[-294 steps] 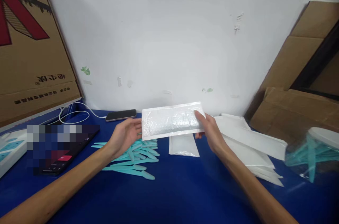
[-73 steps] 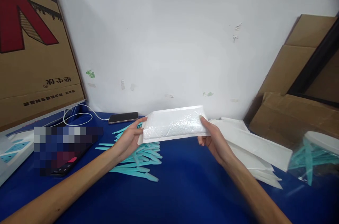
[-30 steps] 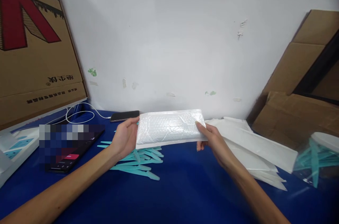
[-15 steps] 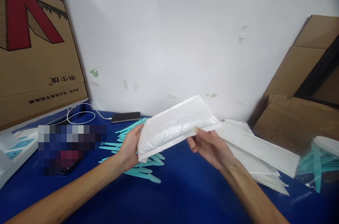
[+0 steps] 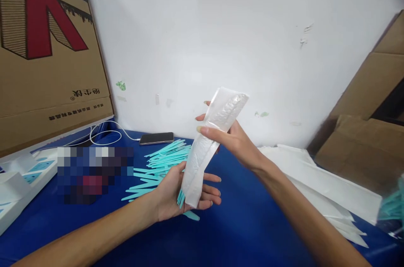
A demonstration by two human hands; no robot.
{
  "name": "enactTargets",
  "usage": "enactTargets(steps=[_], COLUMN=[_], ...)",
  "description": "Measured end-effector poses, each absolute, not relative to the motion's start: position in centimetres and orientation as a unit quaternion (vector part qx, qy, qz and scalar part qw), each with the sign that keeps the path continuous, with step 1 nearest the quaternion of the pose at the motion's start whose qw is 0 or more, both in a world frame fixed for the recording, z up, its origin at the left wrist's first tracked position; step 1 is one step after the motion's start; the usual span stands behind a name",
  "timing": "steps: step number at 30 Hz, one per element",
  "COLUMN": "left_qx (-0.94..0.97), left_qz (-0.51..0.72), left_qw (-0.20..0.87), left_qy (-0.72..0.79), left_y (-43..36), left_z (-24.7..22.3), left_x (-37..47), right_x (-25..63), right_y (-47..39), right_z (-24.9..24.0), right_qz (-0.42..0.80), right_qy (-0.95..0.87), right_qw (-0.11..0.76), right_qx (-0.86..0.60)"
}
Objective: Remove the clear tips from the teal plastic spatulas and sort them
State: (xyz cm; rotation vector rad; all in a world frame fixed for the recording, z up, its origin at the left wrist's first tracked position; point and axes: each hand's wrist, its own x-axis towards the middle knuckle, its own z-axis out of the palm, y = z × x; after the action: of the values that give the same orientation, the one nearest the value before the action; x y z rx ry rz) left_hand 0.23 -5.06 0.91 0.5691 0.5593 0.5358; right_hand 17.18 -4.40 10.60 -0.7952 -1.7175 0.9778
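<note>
While the white padded pouch [image 5: 211, 145] is standing nearly upright above the blue table [image 5: 240, 225], tilted with its top toward the wall, the right hand [image 5: 232, 137] is gripping it about the upper middle, thumb pressed across the near face and fingers curled behind; the left hand [image 5: 183, 191] is lying palm-up beneath the pouch's lower end, fingers spread and loosely cupped, touching the bottom edge rather than clamping it; teal tips [image 5: 180, 198] are poking out at that lower end against the palm. Judging by its crinkled, bubble-like skin, the pouch is looking light and soft, likely to buckle if pinched at one corner and somewhat slippery on its plastic face; taking it across the full width near the middle, as the right hand is doing, with support under the open bottom, seems the safest hold, since the contents could slide out downward. The right forearm is reaching in from the lower right, wrist bent inward; the left forearm is coming from the lower left, wrist rolled outward. Left of the pouch, a heap of teal sticks [image 5: 160, 162] is lying on the table; behind them a phone [image 5: 156, 138] is resting by the wall; right of the pouch, flat white pouches [image 5: 318, 183] are piled.
</note>
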Motion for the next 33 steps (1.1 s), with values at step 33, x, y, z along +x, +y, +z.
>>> enactTargets(steps=[33], left_qx=[0.363], left_qz=[0.236], left_qw=[0.865], left_qy=[0.252], left_y=[-4.5], left_z=[1.2], left_x=[-0.6], right_x=[22.2], right_y=[-2.4], right_z=[13.0], right_qz=[0.33], right_qy=[-0.635], right_qw=[0.603], right_qx=[-0.354])
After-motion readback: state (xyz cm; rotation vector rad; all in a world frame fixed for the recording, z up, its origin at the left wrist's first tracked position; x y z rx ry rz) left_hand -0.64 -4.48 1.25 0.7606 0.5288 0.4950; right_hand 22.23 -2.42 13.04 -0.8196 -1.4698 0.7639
